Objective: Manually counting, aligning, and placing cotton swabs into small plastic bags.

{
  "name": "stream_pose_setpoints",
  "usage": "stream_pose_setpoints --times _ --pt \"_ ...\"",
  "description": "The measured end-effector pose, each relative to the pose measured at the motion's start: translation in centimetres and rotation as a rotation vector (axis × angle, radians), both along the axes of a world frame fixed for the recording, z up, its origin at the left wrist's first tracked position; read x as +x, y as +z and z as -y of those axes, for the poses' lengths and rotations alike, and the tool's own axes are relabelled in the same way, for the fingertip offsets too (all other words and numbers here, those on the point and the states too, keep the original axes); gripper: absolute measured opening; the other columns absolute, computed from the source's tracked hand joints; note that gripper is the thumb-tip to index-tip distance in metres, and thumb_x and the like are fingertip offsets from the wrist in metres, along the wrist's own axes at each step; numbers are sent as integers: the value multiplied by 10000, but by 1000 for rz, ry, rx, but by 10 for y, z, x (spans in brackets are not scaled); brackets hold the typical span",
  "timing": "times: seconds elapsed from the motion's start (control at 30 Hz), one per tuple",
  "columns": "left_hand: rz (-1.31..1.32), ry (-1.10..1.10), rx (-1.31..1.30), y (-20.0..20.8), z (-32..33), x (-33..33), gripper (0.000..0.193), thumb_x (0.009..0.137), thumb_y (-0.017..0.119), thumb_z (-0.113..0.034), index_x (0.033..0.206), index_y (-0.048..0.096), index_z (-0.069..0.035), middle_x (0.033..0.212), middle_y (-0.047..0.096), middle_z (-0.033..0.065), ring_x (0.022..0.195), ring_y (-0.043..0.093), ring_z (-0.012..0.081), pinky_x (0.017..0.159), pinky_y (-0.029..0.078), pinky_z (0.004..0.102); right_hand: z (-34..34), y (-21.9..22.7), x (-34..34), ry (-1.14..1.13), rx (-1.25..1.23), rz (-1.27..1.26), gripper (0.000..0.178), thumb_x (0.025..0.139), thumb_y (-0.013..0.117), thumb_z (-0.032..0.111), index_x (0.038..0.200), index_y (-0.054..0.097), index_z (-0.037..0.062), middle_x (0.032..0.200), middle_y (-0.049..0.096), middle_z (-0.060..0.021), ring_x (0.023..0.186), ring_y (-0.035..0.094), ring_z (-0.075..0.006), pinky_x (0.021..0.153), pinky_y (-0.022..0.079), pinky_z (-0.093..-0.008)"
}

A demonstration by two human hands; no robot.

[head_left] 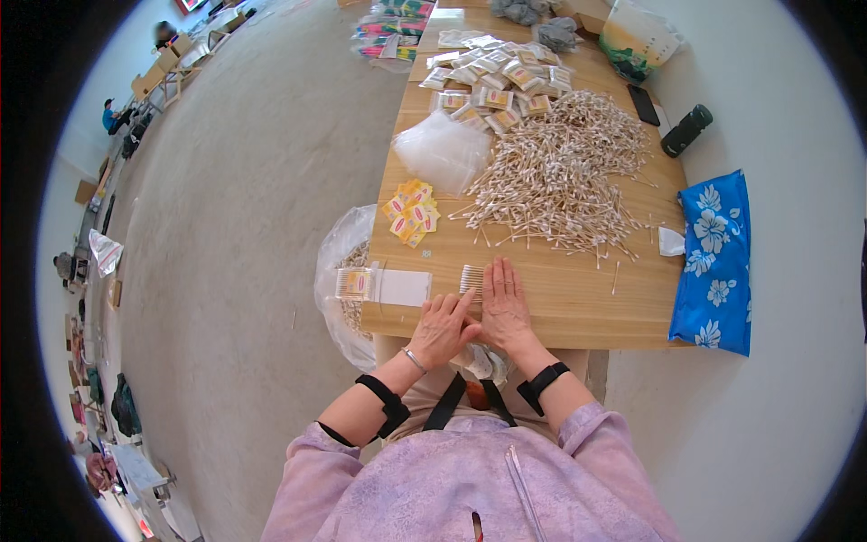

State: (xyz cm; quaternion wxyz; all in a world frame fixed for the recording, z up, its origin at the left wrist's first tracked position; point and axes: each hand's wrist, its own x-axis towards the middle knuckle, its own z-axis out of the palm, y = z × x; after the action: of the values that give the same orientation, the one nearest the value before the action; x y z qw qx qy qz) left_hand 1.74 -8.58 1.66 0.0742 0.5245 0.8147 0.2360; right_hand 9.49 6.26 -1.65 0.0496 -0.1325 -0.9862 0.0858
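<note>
A short row of cotton swabs (470, 277) lies side by side on the table near its front edge. My right hand (506, 303) rests flat along the row's right side, fingers stretched out and covering part of it. From the left, my left hand (442, 327) touches the row's lower end, its fingers extended. Left of it sits a white card (405, 287), beside a clear packet of swabs (355, 284) with a yellow label that juts over the table's left edge. A big heap of loose swabs (564, 172) spreads beyond my hands.
Small yellow cards (412, 213) and a stack of clear plastic bags (442, 152) lie at left. Filled packets (497, 77) are piled farther back. A blue flowered pouch (713, 262), a dark bottle (686, 131) and a phone (644, 105) line the right. A plastic bag of swabs (334, 262) hangs by the left edge.
</note>
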Motion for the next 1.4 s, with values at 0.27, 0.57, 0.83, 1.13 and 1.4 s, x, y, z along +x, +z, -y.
stream_pose_setpoints --times 0.27,0.57,0.83,1.13,1.4 --pt "19 1 -47 1 -3 -1 624 858 584 -363 1363 390 -52 1005 504 132 955 466 298 857 342 404 0 5 1 11 63 47 1035 728 621 521 1430 157 -82 1511 119 -261 1425 82 -371 1164 65 -453" --pt "48 51 -94 7 -9 -1 580 877 563 -367 1340 415 -50 996 520 138 946 480 300 844 352 413 1 9 1 13 27 -46 895 742 585 326 1415 177 -100 1488 176 -270 1408 149 -390 1159 128 -453" --pt "34 75 -22 3 -12 -3 588 870 567 -393 1329 438 -49 972 556 123 934 520 284 814 374 403 0 2 0 6 36 0 974 731 595 464 1419 185 -90 1508 128 -269 1428 79 -369 1164 55 -458" --pt "100 95 -104 6 -17 -6 616 884 566 -374 1366 385 -35 1054 577 154 994 532 310 849 385 421 1 8 1 3 0 59 920 751 553 430 1416 196 -97 1508 126 -273 1426 85 -378 1161 58 -460" --pt "149 123 -105 8 -21 -7 617 880 573 -369 1359 387 -28 1025 606 176 979 563 330 843 405 433 0 1 1 0 6 -11 913 746 536 420 1417 195 -98 1506 130 -277 1425 86 -382 1162 60 -463"
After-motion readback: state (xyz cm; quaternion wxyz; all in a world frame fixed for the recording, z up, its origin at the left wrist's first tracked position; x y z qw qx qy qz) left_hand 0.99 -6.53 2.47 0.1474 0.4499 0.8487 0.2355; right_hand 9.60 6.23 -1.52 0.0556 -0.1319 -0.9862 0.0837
